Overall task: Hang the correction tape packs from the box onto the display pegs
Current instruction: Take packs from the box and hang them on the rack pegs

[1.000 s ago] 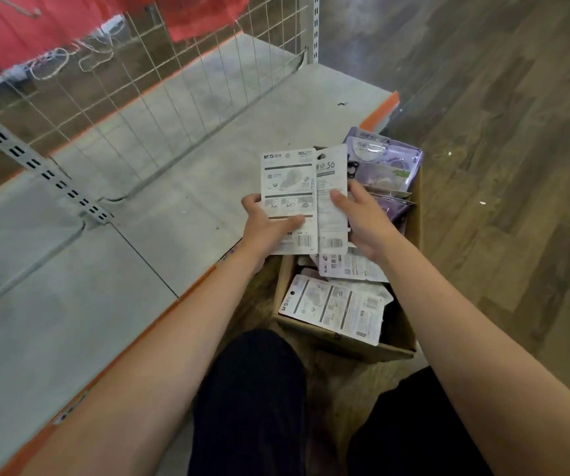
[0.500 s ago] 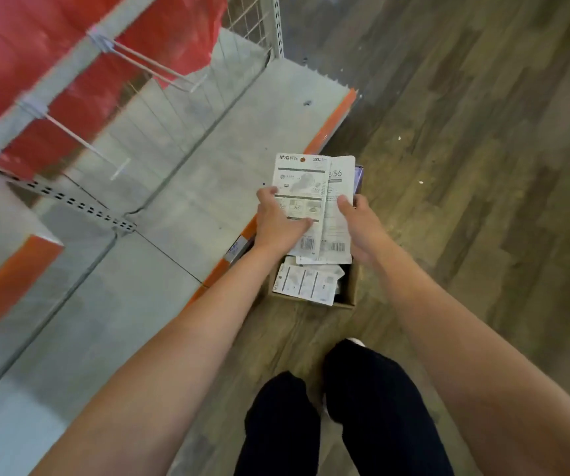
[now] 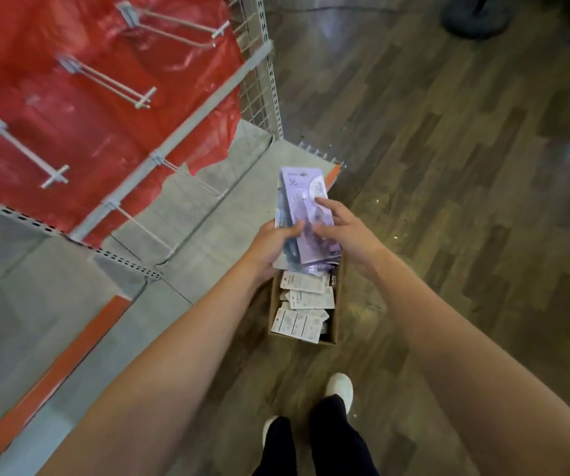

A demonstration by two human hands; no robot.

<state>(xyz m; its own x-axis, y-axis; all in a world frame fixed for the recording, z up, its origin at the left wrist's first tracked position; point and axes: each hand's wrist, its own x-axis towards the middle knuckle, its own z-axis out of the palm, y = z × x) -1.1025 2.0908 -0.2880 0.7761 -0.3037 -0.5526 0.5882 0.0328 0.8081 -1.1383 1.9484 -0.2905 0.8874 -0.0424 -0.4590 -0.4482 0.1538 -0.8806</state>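
**Ana:** Head view is all we have. Where do things stand?

**Ben:** Both hands are on a purple stack of correction tape packs [image 3: 306, 214], printed faces up. The left hand [image 3: 271, 243] grips the stack's lower left edge, fingers curled round it. The right hand [image 3: 343, 228] steadies the right side, its fingers lying over the top face, thumb pinching in by the left hand's.

**Ana:** And the box [image 3: 306, 304]?

**Ben:** Directly below the grip on the floor, with more packs lying in it white backs up.

**Ana:** So which step?

**Ben:** I'd judge packs are fetched, none hung. The display pegs [image 3: 112, 79] stand up and to the left of the grip, bare against red sheeting.

**Ana:** Next?

**Ben:** Probably peeling one pack off, finding its hang hole at the top end, which is too blurred to see, and threading it onto a peg tip.
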